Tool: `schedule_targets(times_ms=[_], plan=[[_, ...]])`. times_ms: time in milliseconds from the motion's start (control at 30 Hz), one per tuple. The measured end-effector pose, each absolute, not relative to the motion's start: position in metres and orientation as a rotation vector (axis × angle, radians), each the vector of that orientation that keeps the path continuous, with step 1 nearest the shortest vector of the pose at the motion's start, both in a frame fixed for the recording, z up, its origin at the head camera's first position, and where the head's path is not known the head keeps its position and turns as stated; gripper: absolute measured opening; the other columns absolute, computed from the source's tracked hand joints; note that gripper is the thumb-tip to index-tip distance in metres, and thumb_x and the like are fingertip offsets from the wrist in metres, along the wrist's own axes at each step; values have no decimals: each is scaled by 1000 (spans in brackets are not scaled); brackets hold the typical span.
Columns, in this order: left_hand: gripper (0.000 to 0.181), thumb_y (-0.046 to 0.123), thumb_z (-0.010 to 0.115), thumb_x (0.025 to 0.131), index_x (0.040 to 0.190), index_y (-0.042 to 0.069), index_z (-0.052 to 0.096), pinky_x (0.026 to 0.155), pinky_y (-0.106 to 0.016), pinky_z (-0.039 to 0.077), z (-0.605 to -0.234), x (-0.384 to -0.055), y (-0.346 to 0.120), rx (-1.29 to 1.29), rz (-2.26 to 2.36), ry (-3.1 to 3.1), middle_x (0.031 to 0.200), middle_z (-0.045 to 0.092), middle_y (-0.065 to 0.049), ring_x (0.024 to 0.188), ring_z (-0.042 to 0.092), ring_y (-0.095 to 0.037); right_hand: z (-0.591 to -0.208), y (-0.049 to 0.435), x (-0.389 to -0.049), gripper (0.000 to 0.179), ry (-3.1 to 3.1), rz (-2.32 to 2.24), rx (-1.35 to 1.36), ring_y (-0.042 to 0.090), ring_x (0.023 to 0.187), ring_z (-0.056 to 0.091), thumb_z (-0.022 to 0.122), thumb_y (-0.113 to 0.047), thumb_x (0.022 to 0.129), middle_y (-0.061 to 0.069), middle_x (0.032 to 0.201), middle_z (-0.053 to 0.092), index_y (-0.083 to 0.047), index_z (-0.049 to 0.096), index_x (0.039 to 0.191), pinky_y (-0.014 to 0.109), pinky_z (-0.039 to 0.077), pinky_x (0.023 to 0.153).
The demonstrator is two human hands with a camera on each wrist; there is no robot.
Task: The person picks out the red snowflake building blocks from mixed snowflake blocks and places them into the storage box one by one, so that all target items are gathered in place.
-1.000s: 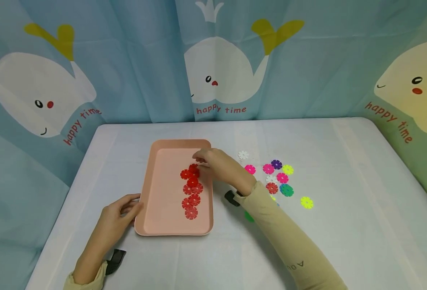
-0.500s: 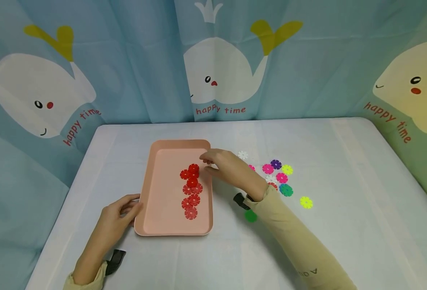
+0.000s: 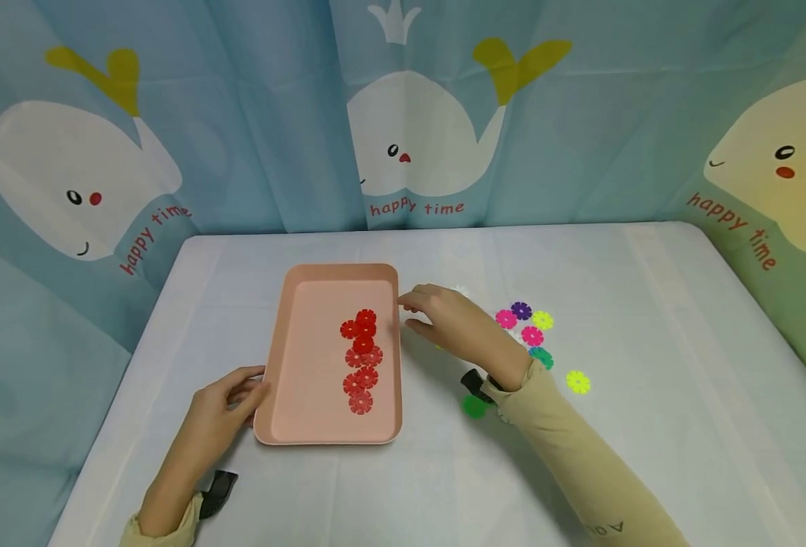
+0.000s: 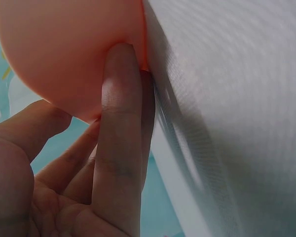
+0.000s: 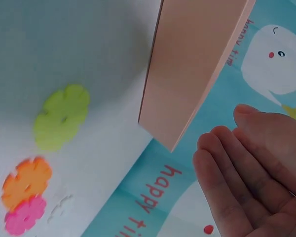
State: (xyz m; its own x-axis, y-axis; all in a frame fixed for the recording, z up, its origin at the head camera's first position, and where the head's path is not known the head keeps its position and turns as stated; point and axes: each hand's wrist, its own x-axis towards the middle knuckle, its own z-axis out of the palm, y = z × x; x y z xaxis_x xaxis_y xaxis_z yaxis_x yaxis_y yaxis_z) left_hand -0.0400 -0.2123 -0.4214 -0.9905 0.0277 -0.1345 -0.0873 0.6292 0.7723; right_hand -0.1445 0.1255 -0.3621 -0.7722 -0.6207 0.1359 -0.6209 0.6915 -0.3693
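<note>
In the head view a pink tray lies left of the table's middle. Several red, notched, flower-shaped plastic discs overlap in a column along its right half. My left hand holds the tray's left edge; in the left wrist view the thumb meets the rim and a finger lies against the outer wall. Just outside the tray's right edge hovers my right hand, fingers loosely bent and nothing between them. The right wrist view shows that empty palm beside the tray's outer side.
Right of the tray, loose discs lie on the white table: purple, pink, yellow, green and others, some behind the right arm. An orange disc shows in the right wrist view. A whale-print curtain hangs behind.
My right hand has moved right, from above the tray's red discs to outside its right edge, uncovering the tray's right rim. My left hand and the tray have stayed in place.
</note>
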Motion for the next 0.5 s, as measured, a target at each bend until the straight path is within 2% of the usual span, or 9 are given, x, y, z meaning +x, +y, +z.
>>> schedule_targets(times_ms=[367, 500], plan=[[42, 33, 59, 101, 133, 6, 61, 77, -23, 56, -420, -39, -211, -44, 1249, 2740, 114, 71, -14, 105, 69, -29, -364, 152, -143, 29, -2880, 618, 1050, 27, 96, 68, 76, -1, 86, 13, 103, 70, 1, 69, 114, 39, 57, 85], [42, 33, 59, 101, 133, 5, 61, 76, -21, 55, -420, -39, -211, -55, 1247, 2741, 114, 71, -13, 104, 69, -28, -365, 161, -142, 27, -2863, 617, 1058, 27, 94, 68, 75, -1, 86, 13, 101, 70, 1, 69, 112, 39, 57, 84]])
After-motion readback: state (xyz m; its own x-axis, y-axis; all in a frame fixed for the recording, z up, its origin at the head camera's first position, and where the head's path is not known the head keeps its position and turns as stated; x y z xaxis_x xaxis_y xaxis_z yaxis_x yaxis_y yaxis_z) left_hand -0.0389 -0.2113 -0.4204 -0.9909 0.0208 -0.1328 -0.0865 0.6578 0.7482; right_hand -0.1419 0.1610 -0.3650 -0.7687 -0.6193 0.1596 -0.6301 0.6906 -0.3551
